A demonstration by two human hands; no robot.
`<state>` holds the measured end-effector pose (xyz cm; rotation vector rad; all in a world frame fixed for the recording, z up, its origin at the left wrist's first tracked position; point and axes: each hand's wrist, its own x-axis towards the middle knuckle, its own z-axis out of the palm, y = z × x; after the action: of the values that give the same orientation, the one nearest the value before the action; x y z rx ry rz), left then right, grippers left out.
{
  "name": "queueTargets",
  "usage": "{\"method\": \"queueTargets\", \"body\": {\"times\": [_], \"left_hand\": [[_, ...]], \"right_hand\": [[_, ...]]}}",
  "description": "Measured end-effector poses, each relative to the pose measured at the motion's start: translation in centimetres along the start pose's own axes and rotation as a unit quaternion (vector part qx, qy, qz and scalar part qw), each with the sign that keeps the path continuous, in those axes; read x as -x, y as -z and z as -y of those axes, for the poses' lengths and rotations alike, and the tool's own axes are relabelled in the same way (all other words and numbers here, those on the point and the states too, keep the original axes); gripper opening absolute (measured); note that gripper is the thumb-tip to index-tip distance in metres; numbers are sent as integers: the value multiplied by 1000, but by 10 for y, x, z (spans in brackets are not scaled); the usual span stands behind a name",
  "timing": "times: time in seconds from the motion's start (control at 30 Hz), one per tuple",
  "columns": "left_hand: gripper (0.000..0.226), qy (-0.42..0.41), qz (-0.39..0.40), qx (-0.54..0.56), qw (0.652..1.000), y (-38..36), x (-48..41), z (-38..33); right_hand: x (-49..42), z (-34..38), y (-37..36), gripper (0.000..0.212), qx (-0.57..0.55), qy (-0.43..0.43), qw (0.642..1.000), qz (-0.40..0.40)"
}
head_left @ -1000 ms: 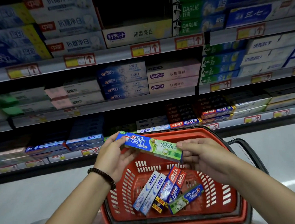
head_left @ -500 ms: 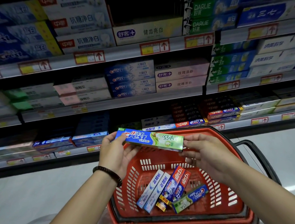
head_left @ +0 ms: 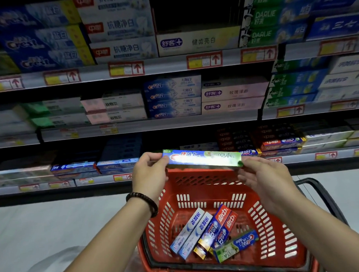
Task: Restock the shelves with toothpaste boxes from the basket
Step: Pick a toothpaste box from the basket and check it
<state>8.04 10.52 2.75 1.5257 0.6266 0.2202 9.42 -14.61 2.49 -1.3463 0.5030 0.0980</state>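
Observation:
A long blue-and-green Crest toothpaste box (head_left: 202, 158) is held level above the red basket (head_left: 266, 224), in front of the lowest shelf. My left hand (head_left: 150, 174) grips its left end, thumb on top. My right hand (head_left: 262, 177) holds its right end with the fingertips. Inside the basket lie several more toothpaste boxes: two white-and-blue ones (head_left: 191, 233), two red-and-blue ones (head_left: 220, 226) and a green-and-blue one (head_left: 236, 245).
Shelves (head_left: 151, 67) stacked with toothpaste boxes fill the upper view, with red-framed price tags along their edges. A dark gap (head_left: 193, 11) shows above a single white box on the top shelf. The basket's black handle (head_left: 321, 195) hangs at right. Pale floor lies left.
Both hands have raised the Crest box and levelled it, bringing it closer to the lowest shelf. The view has tilted up toward the shelves.

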Motion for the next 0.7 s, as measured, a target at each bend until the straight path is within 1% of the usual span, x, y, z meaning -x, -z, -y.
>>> {"method": "queueTargets", "body": {"times": [0.07,0.13,0.23,0.33,0.47,0.53,0.6,0.63,0.7], "left_hand": [[8,-37,-6,-45,998,-2,-2,-2],[7,-53,-6,-75,996,-5,-1,-6],[6,-59,-8,-95,994,-7,-2,-6],[9,-50,-7,-105,993,-9,-4,-5],[27,-49,-5,-162,985,-11,-6,3],[46,-34,-2,-141,989,-11,-7,12],[66,-10,3,-114,993,-10,-7,15],[69,1,9,-112,994,-9,-8,15],[65,10,28,-114,993,-7,-12,16]], "right_hand": [[0,1,0,5,15,10,1000,-8],[0,0,-1,6,34,21,999,-15],[-3,-3,-4,17,58,31,997,-28],[-7,-6,-7,18,63,31,997,-38],[-6,-11,-16,15,97,57,993,-28],[-3,-13,-20,13,139,88,986,-11],[-2,-13,-26,16,161,111,981,-4],[-3,-13,-28,17,164,115,980,-2],[-6,-13,-33,19,167,110,980,5]]}}
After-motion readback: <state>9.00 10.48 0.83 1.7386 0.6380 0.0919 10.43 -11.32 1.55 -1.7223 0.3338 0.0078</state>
